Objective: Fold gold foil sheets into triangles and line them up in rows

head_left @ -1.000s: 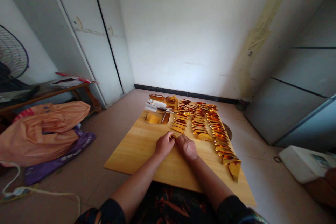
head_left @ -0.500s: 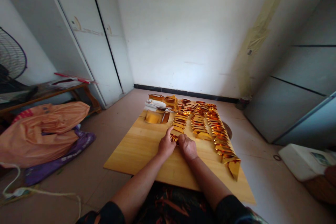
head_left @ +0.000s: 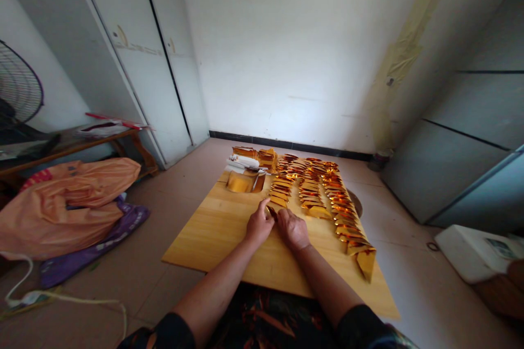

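Clamped gold foil between fingers of left hand and right hand, seemingly mid-shaping over tabletop; likely called for even pressing.

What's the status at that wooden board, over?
Left hand, right hand: together on a small gold piece. Piece partly hidden by both hands. Folded gold rows just beyond.

The head view looks forward and down across a board toward a wall.

Board open at near left; foil rows block right.
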`<state>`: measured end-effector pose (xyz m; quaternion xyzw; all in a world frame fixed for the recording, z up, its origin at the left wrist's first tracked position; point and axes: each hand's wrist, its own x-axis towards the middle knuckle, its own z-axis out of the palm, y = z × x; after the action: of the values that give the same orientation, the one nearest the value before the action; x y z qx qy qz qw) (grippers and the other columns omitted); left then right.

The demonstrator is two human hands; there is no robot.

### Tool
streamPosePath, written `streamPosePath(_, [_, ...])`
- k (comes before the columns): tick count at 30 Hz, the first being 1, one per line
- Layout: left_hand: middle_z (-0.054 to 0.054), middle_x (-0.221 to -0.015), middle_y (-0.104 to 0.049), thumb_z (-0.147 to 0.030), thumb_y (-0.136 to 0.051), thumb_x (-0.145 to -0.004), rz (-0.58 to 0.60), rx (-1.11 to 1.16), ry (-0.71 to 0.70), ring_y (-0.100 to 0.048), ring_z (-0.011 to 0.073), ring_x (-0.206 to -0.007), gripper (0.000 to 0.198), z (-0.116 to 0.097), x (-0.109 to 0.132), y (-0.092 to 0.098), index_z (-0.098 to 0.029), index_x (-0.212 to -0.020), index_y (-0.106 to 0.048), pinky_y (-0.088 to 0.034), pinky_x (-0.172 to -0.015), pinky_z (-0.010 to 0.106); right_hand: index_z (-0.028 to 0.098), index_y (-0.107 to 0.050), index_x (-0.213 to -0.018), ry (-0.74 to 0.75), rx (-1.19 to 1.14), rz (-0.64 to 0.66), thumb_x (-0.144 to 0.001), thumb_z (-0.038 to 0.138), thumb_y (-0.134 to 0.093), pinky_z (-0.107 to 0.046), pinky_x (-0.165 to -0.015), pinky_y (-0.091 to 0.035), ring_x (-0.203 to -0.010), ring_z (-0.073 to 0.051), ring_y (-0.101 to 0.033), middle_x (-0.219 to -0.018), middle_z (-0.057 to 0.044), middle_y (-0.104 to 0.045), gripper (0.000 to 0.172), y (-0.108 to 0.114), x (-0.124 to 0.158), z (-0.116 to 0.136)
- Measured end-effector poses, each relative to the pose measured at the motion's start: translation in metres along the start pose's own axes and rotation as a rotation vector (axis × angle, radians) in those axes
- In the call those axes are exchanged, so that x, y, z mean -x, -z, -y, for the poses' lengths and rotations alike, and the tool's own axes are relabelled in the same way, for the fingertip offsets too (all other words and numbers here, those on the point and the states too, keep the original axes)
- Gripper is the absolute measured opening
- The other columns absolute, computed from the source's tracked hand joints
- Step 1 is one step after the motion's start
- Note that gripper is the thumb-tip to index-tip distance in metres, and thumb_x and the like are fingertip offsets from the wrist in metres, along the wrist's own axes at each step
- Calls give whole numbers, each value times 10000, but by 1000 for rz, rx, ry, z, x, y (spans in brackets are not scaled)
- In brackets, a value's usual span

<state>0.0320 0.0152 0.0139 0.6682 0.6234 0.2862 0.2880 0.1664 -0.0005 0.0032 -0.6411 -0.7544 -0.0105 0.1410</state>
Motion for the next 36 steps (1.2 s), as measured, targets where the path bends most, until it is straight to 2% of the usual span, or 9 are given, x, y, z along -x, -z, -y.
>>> streamPosePath(8, [-54,-684,-608,-163,-527,-749,0,30,4,-562,113,-629,485,1,-1,-1,-258,-1224,-492,-381,-584,202,208,-579,-927,40,38,11,-981,269,-357,-205,-555,-362,-656,-114,-582,-848,-15,-631,237,-3,0,-2])
streamPosePath(13, [-38,-696,-629,-224,-568,-746,-65,103,-16,-582,123,-655,390,3,-4,-2,-226,-1135,-568,-413,-617,209,201,-580,-877,124,71,-88,-960,203,-399,-206,-556,-344,-666,-115,-583,-788,-15,-621,198,-6,2,-3])
streamPosePath(19, [26,-875,-698,-125,-548,-711,-184,263,-53,-628,151,-797,201,11,-11,-6,-178,-875,-651,-469,-770,254,204,-582,-807,175,81,-213,-945,205,-437,-217,-591,-354,-685,-136,-579,-743,-18,-617,200,-10,1,-3])
streamPosePath(23, [8,-760,-679,-108,-563,-677,-171,434,69,-620,129,-682,192,14,-14,-6,-166,-840,-647,-478,-650,220,198,-601,-900,109,-51,-325,-941,255,-437,-213,-670,-395,-774,-146,-591,-827,-38,-643,178,-6,4,-7])
streamPosePath(26, [-18,-671,-638,-133,-558,-689,-154,513,132,-582,95,-548,219,14,-13,-4,-156,-892,-637,-449,-531,183,190,-597,-984,47,-195,-376,-934,292,-425,-212,-691,-415,-804,-140,-592,-924,-51,-642,206,-1,11,-13])
streamPosePath(31, [-26,-667,-600,-148,-549,-691,-139,585,181,-577,85,-509,289,8,-11,-2,-140,-972,-616,-410,-440,159,192,-613,-882,27,-297,-357,-880,291,-481,-196,-618,-388,-708,-122,-581,-832,-26,-633,164,2,21,-18])
streamPosePath(36, [-34,-646,-578,-130,-561,-671,-155,642,195,-569,88,-509,326,3,-7,-1,-140,-994,-605,-404,-425,155,190,-620,-849,30,-322,-367,-851,277,-517,-190,-593,-357,-667,-111,-576,-783,-11,-634,134,1,21,-16])
